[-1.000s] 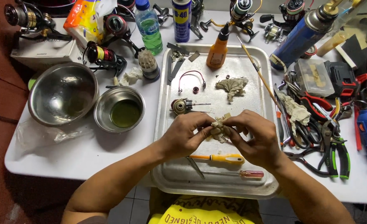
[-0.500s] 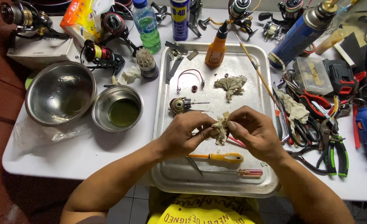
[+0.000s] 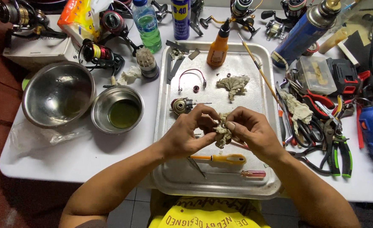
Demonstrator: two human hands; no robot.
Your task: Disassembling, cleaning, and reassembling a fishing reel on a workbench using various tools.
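Note:
Both my hands meet over the middle of a metal tray (image 3: 169, 185). My left hand (image 3: 190, 133) and my right hand (image 3: 252, 131) pinch a crumpled, dirty rag (image 3: 222, 131) between their fingers; whatever is wrapped inside it is hidden. Just behind my left hand lies a small reel part with a shaft (image 3: 182, 105). A yellow-handled screwdriver (image 3: 222, 158) and a red-handled screwdriver (image 3: 252, 173) lie on the tray in front of my hands. A second dirty rag (image 3: 235, 84) sits farther back on the tray.
An orange squeeze bottle (image 3: 218, 46) and a long thin brush (image 3: 258, 67) are at the tray's back. Left of the tray stand a large steel bowl (image 3: 58, 93) and a small bowl of greenish liquid (image 3: 118, 109). Pliers and cutters (image 3: 321, 126) crowd the right; fishing reels (image 3: 98, 52) line the back.
My hands have shifted slightly and turned the rag between the fingers. The rest of the table stays as it was.

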